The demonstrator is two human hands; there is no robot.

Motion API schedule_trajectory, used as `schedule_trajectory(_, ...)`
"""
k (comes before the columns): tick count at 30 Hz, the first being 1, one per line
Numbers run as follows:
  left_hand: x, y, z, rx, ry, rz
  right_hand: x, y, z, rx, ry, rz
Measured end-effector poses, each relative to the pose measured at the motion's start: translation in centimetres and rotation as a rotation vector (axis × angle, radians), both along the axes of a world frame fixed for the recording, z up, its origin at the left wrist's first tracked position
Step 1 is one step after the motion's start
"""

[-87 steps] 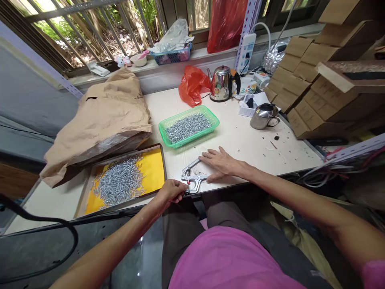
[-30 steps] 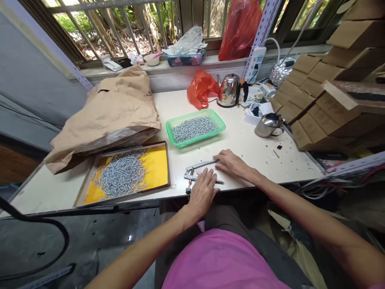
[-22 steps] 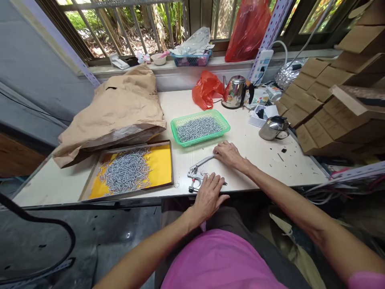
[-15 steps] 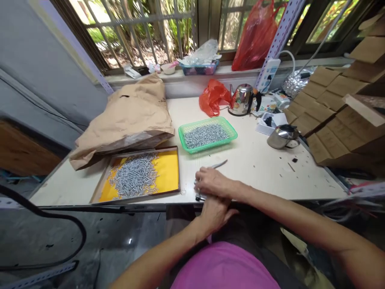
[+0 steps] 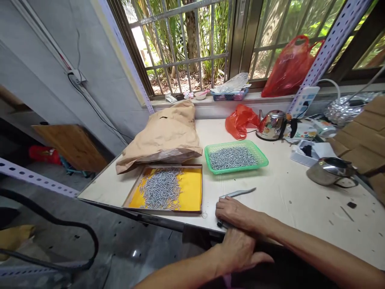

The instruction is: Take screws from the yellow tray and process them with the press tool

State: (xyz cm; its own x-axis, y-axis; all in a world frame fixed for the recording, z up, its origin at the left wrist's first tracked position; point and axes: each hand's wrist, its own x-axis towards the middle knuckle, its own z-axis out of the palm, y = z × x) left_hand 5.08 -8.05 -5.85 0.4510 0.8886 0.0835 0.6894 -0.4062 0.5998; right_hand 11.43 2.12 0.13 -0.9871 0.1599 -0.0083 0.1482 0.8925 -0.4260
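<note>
While a barred window [image 5: 187, 49] rises at the back, a pale table [image 5: 279, 196] stretches out below its sill. On the table's left side slumps a brown paper sack [image 5: 165, 134], and just in front of it, near the table's front edge, lies a shallow box [image 5: 132, 192] with a yellow lining. To the right of the sack stands a green basket [image 5: 237, 169]. Behind the basket, a crumpled red plastic bag [image 5: 240, 122] sits next to a shiny kettle [image 5: 270, 125], and a smaller steel pitcher [image 5: 328, 171] stands well over to the right. At the front edge, the right hand [image 5: 234, 211] partly covers the left hand [image 5: 239, 245], whose thumb sticks out while its other fingers are hidden, so I cannot tell what it grasps. The right hand lies with curled fingers over a metal hand tool [image 5: 239, 193]; whether it clenches the tool cannot be told either. The tool is at the table's front, right of the box, one long handle jutting past the right hand. Silvery metal pieces [image 5: 162, 188] lie heaped in the box and in the basket.
</note>
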Motion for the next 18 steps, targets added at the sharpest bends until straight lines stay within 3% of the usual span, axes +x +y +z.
schedule_trajectory(4,0.0,-0.1,0.5,0.052,0.001,0.003,-1.9,-0.7,1.3,-0.235,0.287,-0.052)
schedule_trajectory(7,-0.1,-0.1,1.2,0.129,0.007,-0.017,-2.9,0.1,4.2,-0.119,0.618,-0.170)
schedule_trajectory(9,-1.1,0.4,1.9,0.204,0.042,-0.003,-2.8,2.3,6.2,0.034,0.776,-0.361)
schedule_trajectory(11,-3.4,1.5,2.8,0.274,0.102,0.119,-1.9,5.5,7.4,0.172,0.809,-0.583)
schedule_trajectory(13,-7.2,3.0,4.0,0.307,0.191,0.368,-0.5,8.9,7.2,0.255,0.755,-0.720)
schedule_trajectory(16,-14.0,5.6,5.9,0.265,0.467,0.664,1.5,11.7,5.3,0.298,0.592,-0.725)
schedule_trajectory(18,-17.9,7.0,6.8,0.230,0.612,0.758,2.6,11.1,3.8,0.285,0.563,-0.712)
